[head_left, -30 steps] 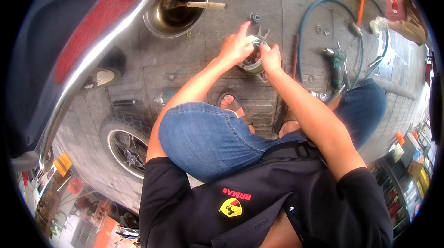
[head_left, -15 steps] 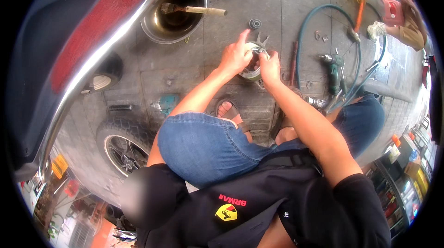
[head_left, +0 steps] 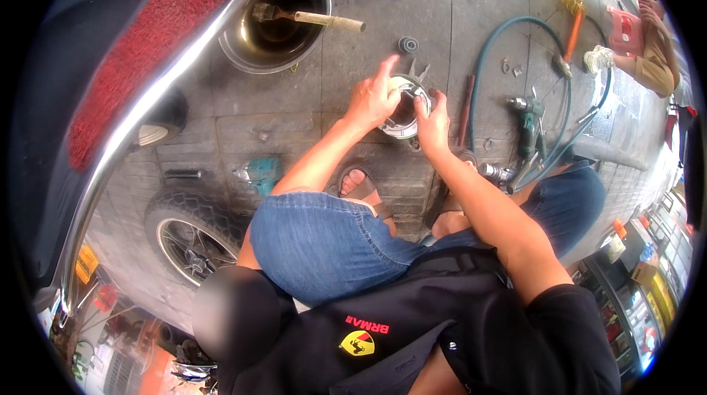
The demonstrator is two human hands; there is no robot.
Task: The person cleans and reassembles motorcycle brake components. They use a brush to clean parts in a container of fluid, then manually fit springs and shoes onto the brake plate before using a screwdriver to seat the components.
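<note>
Between my hands is a ring-shaped metal part (head_left: 400, 130), seemingly a drum brake assembly, with a pronged arm (head_left: 420, 71) sticking out at its far side. My left hand (head_left: 373, 99) grips its left rim, the index finger stretched forward past it. On the right side, my right hand (head_left: 432, 119) is closed on the rim with the thumb over the inner edge. The fingers beneath the ring are partly hidden. Just beyond, a small round bearing-like part (head_left: 408, 44) lies on the floor.
A metal basin (head_left: 243, 56) with dark liquid holds a brush (head_left: 324, 21). Left of me lie a teal power tool (head_left: 261, 174) and a wheel (head_left: 184, 236). To the right are a green drill (head_left: 529, 119), a hose (head_left: 482, 49) and a rusty rod (head_left: 468, 107). Another person's shoe (head_left: 598, 60) stands far right.
The ring has tilted slightly, showing more of its pale near rim. My right thumb and fingers have shifted a little along its right side. The left hand keeps its hold.
</note>
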